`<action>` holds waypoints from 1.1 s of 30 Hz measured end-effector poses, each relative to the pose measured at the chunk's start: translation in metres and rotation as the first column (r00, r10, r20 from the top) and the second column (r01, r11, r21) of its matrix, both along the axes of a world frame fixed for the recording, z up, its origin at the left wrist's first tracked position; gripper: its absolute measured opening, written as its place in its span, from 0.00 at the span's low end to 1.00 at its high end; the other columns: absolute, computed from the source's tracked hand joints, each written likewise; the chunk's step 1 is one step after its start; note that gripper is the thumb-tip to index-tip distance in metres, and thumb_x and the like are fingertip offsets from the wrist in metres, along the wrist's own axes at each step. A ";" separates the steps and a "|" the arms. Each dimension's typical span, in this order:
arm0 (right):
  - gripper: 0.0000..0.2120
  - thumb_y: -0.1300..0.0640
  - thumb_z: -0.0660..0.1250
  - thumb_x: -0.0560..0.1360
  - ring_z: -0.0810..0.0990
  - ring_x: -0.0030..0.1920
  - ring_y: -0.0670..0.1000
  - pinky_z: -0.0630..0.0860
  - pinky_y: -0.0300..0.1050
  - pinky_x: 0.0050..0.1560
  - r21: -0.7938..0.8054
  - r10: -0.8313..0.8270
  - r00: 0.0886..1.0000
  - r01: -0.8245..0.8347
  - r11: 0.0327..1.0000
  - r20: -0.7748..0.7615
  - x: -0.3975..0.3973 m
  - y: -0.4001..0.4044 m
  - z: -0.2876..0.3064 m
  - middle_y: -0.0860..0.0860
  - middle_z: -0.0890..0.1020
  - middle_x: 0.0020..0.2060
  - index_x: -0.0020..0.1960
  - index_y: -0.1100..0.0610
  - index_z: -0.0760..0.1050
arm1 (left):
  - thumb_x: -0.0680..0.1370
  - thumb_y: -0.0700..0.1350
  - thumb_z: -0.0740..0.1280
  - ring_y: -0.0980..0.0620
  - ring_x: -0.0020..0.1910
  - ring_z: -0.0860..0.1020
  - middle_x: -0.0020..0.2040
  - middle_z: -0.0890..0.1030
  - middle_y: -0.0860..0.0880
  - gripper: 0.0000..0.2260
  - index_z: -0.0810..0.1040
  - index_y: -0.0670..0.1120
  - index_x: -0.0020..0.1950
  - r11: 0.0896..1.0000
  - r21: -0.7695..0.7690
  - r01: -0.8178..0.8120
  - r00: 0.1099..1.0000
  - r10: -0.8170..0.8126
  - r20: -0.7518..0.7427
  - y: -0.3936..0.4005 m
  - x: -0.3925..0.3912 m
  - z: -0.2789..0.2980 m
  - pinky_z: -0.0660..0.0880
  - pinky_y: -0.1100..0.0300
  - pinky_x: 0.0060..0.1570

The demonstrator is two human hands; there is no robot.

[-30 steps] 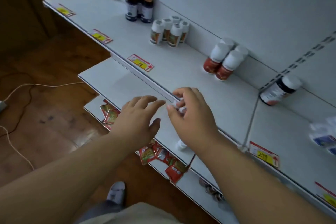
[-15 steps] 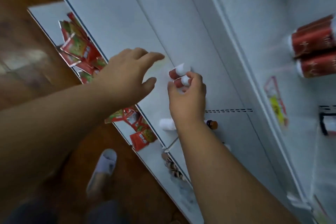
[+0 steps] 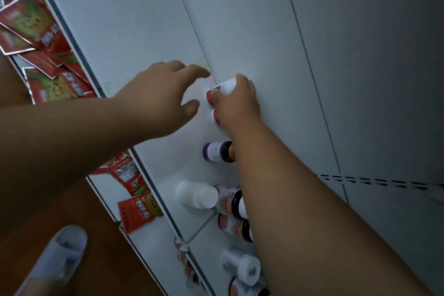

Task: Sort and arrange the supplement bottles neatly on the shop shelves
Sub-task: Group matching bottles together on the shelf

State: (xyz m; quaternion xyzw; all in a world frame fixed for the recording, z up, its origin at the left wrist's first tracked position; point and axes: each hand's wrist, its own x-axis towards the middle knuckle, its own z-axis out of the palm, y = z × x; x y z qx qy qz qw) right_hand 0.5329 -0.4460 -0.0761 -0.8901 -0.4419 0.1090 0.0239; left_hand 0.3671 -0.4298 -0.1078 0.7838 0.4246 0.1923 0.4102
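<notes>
Shelf surface: a white shelf point(image 3: 149, 19) runs from 11 o'clock down to 5 o'clock, with a pale back panel point(image 3: 336, 55) filling the right side; a row of dark slots point(image 3: 374, 181) crosses that panel at 3 o'clock.
Lower shelf: red and green sachets point(image 3: 36, 31) lie in a loose heap at 10 o'clock, with more along the edge toward 7 o'clock.
Floor: brown wood point(image 3: 101, 259) at 7 o'clock, with a pale slipper point(image 3: 55, 259) on it.
Right hand: the right hand point(image 3: 236, 101) sits at picture centre, fingers curled round a pair of small red bottles with white caps point(image 3: 216, 97) (one cap pokes out above the knuckles, the second bottle shows just below the thumb).
Left hand: the left hand point(image 3: 161, 94) hovers at 9 o'clock of that pair, fingers spread and relaxed, holding nothing, its fingertips close to the bottles but apart from them.
Other bottles: at 6 o'clock of the right hand stands a dark bottle with a purple label point(image 3: 217, 151), partly behind the forearm; lower, a white-capped bottle point(image 3: 197, 194) lies beside dark bottles with red labels point(image 3: 231, 221); a blurred white bottle point(image 3: 242, 267) sits at 5 o'clock.
</notes>
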 end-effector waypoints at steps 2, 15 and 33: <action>0.25 0.51 0.68 0.75 0.77 0.56 0.58 0.76 0.49 0.52 0.000 -0.016 0.999 0.016 1.000 0.042 0.000 0.008 -0.010 0.53 0.68 0.66 0.68 0.54 0.64 | 0.79 0.53 0.64 0.45 0.65 0.71 0.68 0.73 0.48 0.24 0.62 0.58 0.74 1.000 -0.002 -0.001 1.000 0.001 -0.018 0.001 0.000 -0.006 0.71 0.49 0.61; 0.22 0.42 0.64 0.78 0.77 0.51 0.60 0.74 0.49 0.45 -0.079 -0.065 0.996 0.070 0.994 0.067 -0.011 -0.004 -0.011 0.56 0.77 0.55 0.63 0.55 0.63 | 0.80 0.52 0.64 0.47 0.66 0.70 0.69 0.72 0.49 0.25 0.61 0.56 0.75 0.999 -0.016 -0.029 1.000 0.029 -0.004 0.006 -0.017 -0.006 0.71 0.50 0.63; 0.14 0.49 0.66 0.78 0.81 0.52 0.45 0.80 0.42 0.51 0.331 0.088 0.692 0.226 0.916 -0.716 -0.245 -0.081 0.204 0.50 0.80 0.55 0.61 0.47 0.67 | 0.79 0.64 0.47 0.48 0.66 0.70 0.66 0.73 0.46 0.30 0.69 0.49 0.72 0.993 -0.048 -0.105 0.994 0.104 -0.015 -0.037 -0.246 0.224 0.66 0.52 0.63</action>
